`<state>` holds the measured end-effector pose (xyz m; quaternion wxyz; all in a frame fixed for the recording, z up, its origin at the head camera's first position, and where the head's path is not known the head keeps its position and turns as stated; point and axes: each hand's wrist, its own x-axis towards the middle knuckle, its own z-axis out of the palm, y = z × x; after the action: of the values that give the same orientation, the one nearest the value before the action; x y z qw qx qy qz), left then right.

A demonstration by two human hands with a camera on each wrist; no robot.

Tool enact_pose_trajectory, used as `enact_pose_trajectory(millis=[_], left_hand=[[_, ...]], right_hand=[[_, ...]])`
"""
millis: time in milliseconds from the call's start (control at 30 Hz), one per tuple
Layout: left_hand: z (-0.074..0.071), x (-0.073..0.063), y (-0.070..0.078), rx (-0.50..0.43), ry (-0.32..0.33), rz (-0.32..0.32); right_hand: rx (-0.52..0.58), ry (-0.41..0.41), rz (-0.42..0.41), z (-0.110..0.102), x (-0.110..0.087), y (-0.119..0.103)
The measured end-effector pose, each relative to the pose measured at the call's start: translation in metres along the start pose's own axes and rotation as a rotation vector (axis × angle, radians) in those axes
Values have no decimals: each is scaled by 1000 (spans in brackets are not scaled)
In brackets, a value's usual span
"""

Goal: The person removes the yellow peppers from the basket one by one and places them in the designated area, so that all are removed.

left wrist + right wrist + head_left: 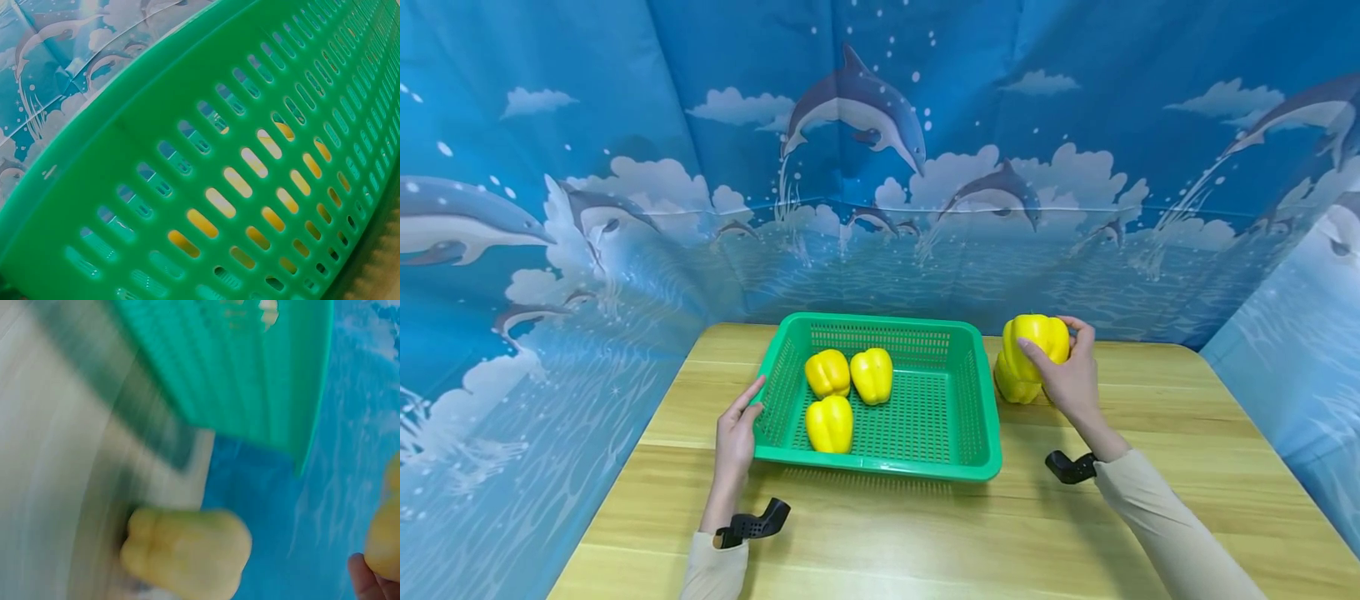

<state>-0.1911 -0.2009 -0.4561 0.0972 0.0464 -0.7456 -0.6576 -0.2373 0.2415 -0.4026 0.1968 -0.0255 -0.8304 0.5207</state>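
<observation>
The left hand (pixel 737 437) rests against the left side of the green basket (pixel 906 468), its fingers fairly straight and touching the edge. The right hand (pixel 1075 379) pinches a yellow pepper (pixel 1047 335) between thumb and fingers, holding it to the right of the basket, apart from its rim. Beige sleeves (pixel 1172 525) cover the forearms, and each wrist wears a black camera mount (pixel 760 522).

Under the hands is a wooden table (pixel 925 542) with pale, light brown boards. The basket sits in its middle, with slotted walls and a floor of small holes. Three peppers are grouped in the left half of the basket: the front pepper (pixel 830 425) nearest the person, the back left pepper (pixel 827 372) behind it and the middle pepper (pixel 872 377) just beside that one. From the left wrist, yellow shows through the slots in the basket wall.

Another pepper, the lower pepper (pixel 1017 388), is on the table right of the basket, partly hidden behind the held one; the right wrist view shows it blurred.

Behind the table hangs a blue curtain (pixel 850 275) printed with dolphins, white clouds and rippling water.
</observation>
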Motion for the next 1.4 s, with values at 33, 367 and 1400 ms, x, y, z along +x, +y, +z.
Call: enact_pose_trajectory(millis=[33, 367, 1400], left_hand=[[0, 0, 0, 2, 1, 0], [-1, 1, 0, 1, -7, -30], [3, -13, 33, -18, -3, -31]], right_hand=[[-3, 21, 4, -4, 1, 4], [1, 154, 61, -36, 8, 37], [-160, 188, 261, -81, 19, 108]])
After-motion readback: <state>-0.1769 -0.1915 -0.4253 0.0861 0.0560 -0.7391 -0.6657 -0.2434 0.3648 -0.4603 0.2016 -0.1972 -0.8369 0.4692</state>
